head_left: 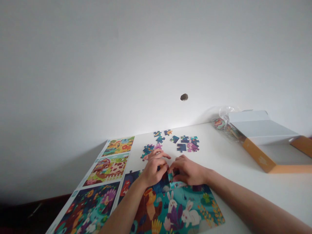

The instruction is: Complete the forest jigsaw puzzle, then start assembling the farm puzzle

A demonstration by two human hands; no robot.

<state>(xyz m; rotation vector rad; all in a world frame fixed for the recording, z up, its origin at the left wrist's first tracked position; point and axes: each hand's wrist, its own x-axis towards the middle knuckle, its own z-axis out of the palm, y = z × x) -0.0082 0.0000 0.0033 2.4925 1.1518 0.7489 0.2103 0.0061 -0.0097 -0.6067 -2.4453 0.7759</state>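
Observation:
A partly assembled jigsaw puzzle (190, 201), with white rabbits, a brown bear and plants on teal, lies on the table under my forearms. My right hand (188, 170) is closed with bent fingers on a teal puzzle piece (177, 185) at the puzzle's upper edge. Beside it, my left hand (156, 164) curls thumb and fingers together over the same edge, one finger stretched toward the right. Whatever is between the left fingertips is hidden. Loose puzzle pieces (181, 147) are scattered just beyond both hands, and a small joined cluster (147, 150) lies beyond the left one.
Picture sheets stand in a column at the left: jungle animals (119, 146), a farm with a cow (109, 169), and a night forest (90, 208). At the right lies an opened orange-edged box (265, 159) with a clear plastic bag (225, 122) beside it. A white wall (146, 65) rises behind.

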